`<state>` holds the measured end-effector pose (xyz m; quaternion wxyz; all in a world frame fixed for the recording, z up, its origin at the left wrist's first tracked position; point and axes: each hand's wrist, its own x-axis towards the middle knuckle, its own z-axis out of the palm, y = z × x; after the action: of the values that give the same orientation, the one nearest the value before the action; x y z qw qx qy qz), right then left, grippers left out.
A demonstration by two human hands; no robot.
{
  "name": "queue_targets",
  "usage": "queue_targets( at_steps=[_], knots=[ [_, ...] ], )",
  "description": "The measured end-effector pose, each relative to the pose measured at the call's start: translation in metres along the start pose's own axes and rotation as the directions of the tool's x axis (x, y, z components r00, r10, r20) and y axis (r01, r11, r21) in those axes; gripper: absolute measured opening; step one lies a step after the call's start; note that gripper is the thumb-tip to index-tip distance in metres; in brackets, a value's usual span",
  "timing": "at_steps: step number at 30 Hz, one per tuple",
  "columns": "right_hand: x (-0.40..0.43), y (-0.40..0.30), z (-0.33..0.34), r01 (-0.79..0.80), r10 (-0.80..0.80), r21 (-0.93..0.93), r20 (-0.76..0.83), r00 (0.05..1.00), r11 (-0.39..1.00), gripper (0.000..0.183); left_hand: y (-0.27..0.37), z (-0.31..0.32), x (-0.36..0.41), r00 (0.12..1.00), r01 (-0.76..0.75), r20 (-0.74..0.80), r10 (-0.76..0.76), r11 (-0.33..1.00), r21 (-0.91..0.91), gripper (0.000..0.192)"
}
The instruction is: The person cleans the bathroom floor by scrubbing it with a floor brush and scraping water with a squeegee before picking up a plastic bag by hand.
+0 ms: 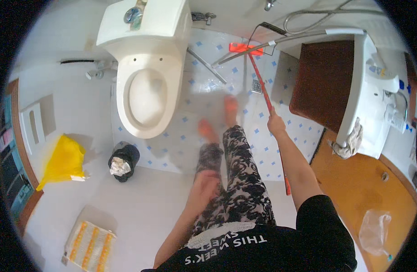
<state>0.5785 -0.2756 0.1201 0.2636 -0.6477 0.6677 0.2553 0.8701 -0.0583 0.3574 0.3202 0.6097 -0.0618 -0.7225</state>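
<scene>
My right hand [276, 123] is closed around the red handle of a floor brush or broom. Its orange-red head [236, 48] rests near the back wall, beyond a metal floor drain [256, 86]. In front of my patterned trousers, at thigh height, my left hand [208, 184] looks blurred, its fingers hard to make out. A metal-handled floor squeegee [211, 68] leans beside the white toilet [149, 131], its shaft crossing over the brush. The toilet bowl is uncovered. My feet stand on the wet-looking tiled floor [196, 98] with blue diamonds.
A black-bagged bin [133, 154] with paper stands left, near a hanging yellow bag [67, 158] and a striped towel [89, 246]. At right are a brown cabinet [325, 81], a white sink [361, 136] with a cloth [353, 141], a wooden door [351, 176] and a clear plastic bag [375, 231].
</scene>
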Motion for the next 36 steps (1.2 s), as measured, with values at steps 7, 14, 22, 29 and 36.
queue_targets(
  at_steps=[7, 14, 22, 29, 36],
  knots=[
    [-0.106, 0.057, 0.016, -0.134, 0.132, 0.003, 0.160, 0.978, 0.991, 0.057, 0.001, 0.010, 0.017, 0.996, -0.008, 0.087, -0.005, 0.990, 0.141, 0.028],
    [-0.085, 0.079, -0.038, -0.001, 0.031, 0.331, -0.083, 0.996, 0.944, 0.044, 0.058, 0.035, 0.103, 0.915, -0.393, 0.218, 0.340, 0.622, 0.677, 0.032],
    [0.002, 0.045, -0.040, -0.068, 0.089, 0.442, -0.026, 0.996, 0.894, 0.047, 0.205, 0.140, 0.244, 0.595, -0.644, 0.351, 0.724, 0.167, 0.747, 0.048],
    [-0.027, 0.069, -0.036, -0.106, 0.079, 0.436, 0.078, 0.994, 0.894, 0.049, 0.287, 0.264, 0.313, 0.278, -0.668, 0.528, 0.803, -0.233, 0.707, 0.059],
    [-0.065, 0.102, -0.046, -0.018, 0.071, 0.690, -0.048, 0.996, 0.724, 0.047, 0.316, 0.345, 0.386, 0.404, -0.706, 0.472, 0.784, -0.061, 0.706, 0.074]
  ],
)
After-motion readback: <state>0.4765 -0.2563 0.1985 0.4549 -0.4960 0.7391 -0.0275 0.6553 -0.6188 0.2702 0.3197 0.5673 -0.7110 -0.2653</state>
